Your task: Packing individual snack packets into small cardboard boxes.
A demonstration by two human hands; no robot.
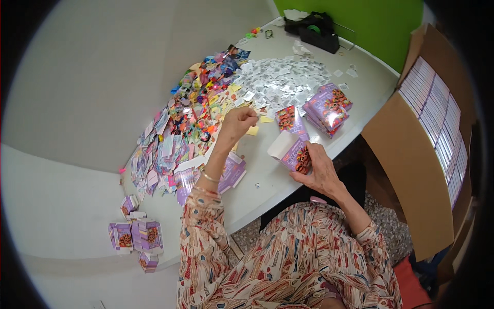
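Note:
My right hand (323, 169) grips a small purple carton (298, 157), printed with red cartoon figures, near the table's front edge. Its white end flap (282, 144) stands open toward the left. My left hand (237, 124) hovers over the heap, fingers pinched together; whatever they hold is too small to make out. Beneath it lie yellow paper slips (252, 131). Just beyond the carton is a red and purple printed packet (289, 118). Flat purple cartons (232, 172) lie partly under my left forearm.
Small colourful trinkets and packets (206, 82) form a long heap, beside a pile of white slips (283, 74). Wrapped purple packs (329, 108) are stacked at right. A black tape dispenser (316, 36) stands behind. Several cartons (146, 234) lie at left; a large cardboard box (411, 170) is at right.

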